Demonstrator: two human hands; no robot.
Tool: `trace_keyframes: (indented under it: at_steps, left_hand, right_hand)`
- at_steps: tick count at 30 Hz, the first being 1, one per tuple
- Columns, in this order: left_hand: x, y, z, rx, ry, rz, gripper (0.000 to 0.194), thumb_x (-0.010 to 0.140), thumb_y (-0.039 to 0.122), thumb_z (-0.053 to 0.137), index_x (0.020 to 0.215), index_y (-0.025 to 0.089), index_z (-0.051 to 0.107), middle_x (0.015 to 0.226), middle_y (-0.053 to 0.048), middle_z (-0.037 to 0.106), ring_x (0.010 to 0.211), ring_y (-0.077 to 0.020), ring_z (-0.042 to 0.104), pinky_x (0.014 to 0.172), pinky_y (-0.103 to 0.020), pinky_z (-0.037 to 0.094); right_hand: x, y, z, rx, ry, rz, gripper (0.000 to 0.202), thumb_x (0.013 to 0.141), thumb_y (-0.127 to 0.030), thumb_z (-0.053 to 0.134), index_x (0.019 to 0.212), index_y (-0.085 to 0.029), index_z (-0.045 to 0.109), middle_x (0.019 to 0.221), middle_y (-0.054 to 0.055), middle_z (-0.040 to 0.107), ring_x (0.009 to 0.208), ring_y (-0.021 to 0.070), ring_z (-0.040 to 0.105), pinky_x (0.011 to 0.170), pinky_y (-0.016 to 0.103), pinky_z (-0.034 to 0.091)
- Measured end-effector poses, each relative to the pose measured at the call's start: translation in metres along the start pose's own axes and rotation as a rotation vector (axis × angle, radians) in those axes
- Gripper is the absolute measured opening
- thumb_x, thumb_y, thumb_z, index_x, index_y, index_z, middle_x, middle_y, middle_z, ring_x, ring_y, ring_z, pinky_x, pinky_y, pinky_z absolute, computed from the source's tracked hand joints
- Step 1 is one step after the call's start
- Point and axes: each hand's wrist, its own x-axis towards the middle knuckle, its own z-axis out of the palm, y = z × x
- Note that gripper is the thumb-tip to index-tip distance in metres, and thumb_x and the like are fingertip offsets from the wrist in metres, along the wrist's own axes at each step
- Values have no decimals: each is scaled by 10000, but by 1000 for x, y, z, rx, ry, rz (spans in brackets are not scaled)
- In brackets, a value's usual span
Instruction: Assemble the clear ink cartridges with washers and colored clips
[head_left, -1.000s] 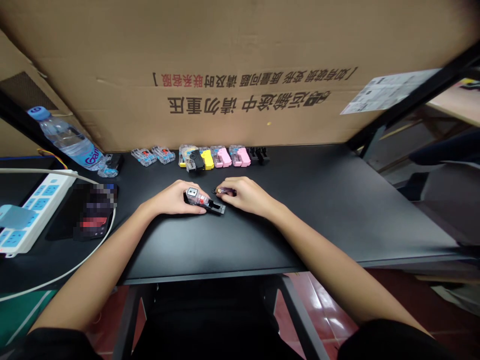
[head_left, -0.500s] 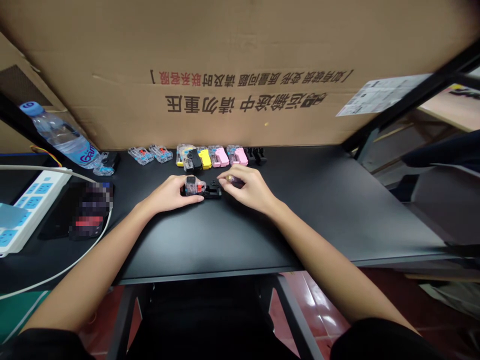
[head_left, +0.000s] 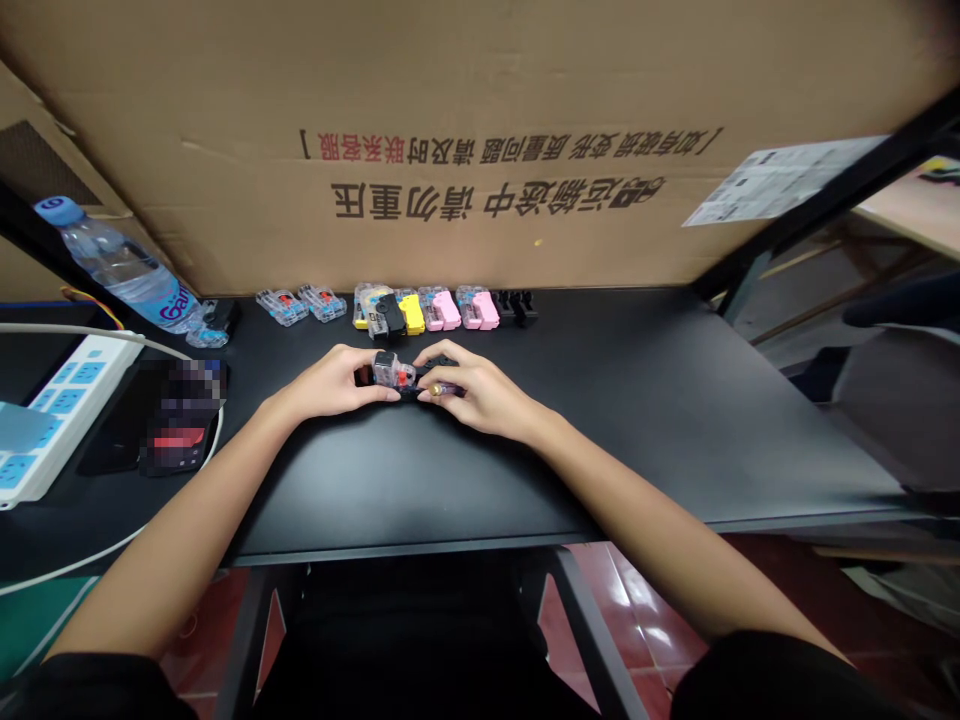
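Observation:
A clear plastic device with a black top and a red-orange part sits low over the black table. My left hand is closed round its left side, thumb in front and fingers behind. My right hand is closed at the right end of the same device, on a dark part mostly hidden by the fingers. A small gold-tipped tool lies within my right hand. Behind my hands, clear devices with yellow, pink and black parts stand in a row.
Along the cardboard box at the back are two clear devices and black pieces. On the left are a water bottle, a white power strip, dark phones and a white cable.
My right hand has moved a little left and closer, onto the right end of the device. The black part there is now mostly covered. My left hand stays round the device.

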Motion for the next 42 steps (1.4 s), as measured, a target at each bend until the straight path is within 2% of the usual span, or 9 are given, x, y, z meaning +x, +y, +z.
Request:
trace_keyframes:
  at_steps: [10, 17, 22, 27, 35, 39, 42]
  left_hand:
    - [-2, 8, -3, 57, -13, 43, 305, 966, 401, 735, 1153, 163, 769, 988, -63, 803, 820, -196, 706, 740, -281, 522]
    - [-2, 17, -7, 78, -26, 126, 176, 903, 284, 762, 1045, 183, 751, 945, -32, 777, 838, -186, 704, 796, -286, 515]
    - [-2, 19, -4, 45, -56, 149, 154, 910, 276, 764, 1041, 195, 752, 979, -30, 783, 869, -188, 711, 827, -289, 516]
    - [-1, 21, -1, 67, -65, 133, 147, 916, 274, 762, 1038, 194, 751, 961, -28, 772, 847, -189, 698, 790, -291, 504]
    - [-2, 25, -3, 49, -22, 170, 123, 903, 247, 764, 1006, 184, 748, 936, -29, 761, 824, -177, 684, 773, -278, 501]
    - [-3, 28, -3, 9, 29, 193, 141, 861, 278, 809, 867, 166, 723, 804, -4, 697, 722, -149, 612, 689, -260, 467]
    - [-2, 31, -2, -25, 38, 198, 133, 837, 267, 807, 834, 164, 722, 789, -2, 669, 709, -145, 581, 674, -261, 455]
  right_hand:
    - [2, -7, -8, 28, -29, 1, 143, 1035, -278, 655, 1014, -206, 778, 1267, 125, 694, 984, 226, 720, 896, 372, 573]
    - [3, -11, -10, 54, 31, 87, 153, 1018, -322, 672, 1089, -208, 743, 944, 41, 778, 781, 178, 681, 767, 304, 510]
    - [2, -10, -9, -69, -25, 25, 197, 1014, -303, 644, 946, -191, 791, 860, 60, 733, 720, 177, 631, 706, 304, 459]
    - [-1, -7, -4, -142, 6, -17, 202, 992, -248, 631, 853, -189, 766, 760, 33, 646, 649, 161, 550, 658, 299, 413]
    - [-1, -12, -4, -94, 34, -26, 192, 969, -211, 650, 792, -186, 722, 721, 18, 619, 627, 149, 524, 650, 292, 409]
    - [1, -17, -12, 3, 14, -74, 202, 976, -199, 647, 787, -175, 713, 711, -1, 592, 608, 125, 506, 627, 275, 397]
    - [2, -20, -17, 38, -23, -103, 196, 969, -183, 645, 779, -177, 694, 720, -8, 582, 610, 118, 498, 625, 267, 395]
